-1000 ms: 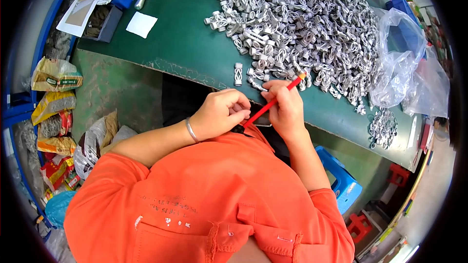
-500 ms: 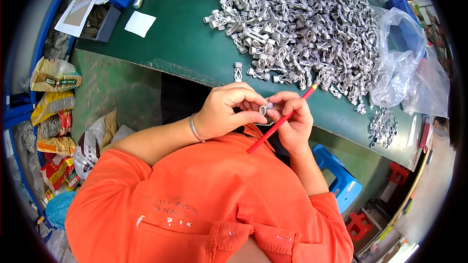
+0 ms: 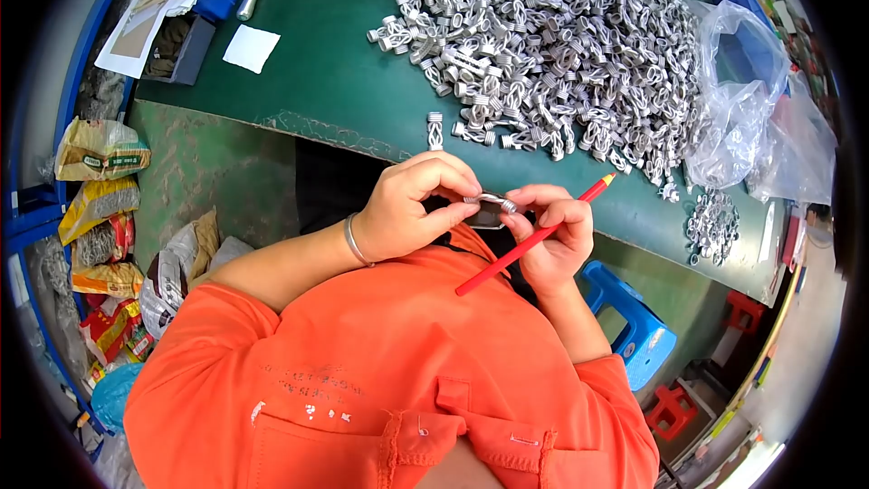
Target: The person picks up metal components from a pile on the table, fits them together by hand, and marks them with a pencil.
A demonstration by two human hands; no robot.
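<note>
The metal piece (image 3: 496, 200) has turned lengthwise, pinched between my left hand (image 3: 418, 199) and right hand (image 3: 554, 240) by the worktop's near edge (image 3: 348, 140); the right also grips a red pencil (image 3: 520, 246). Turning it seems the step; the next move calls for a light pinch.

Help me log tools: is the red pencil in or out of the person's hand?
In: the red pencil is held slantwise in the right hand, both ends sticking out.

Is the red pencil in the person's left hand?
No, the right hand holds the red pencil, while the left hand pinches one end of a small metal piece.
</note>
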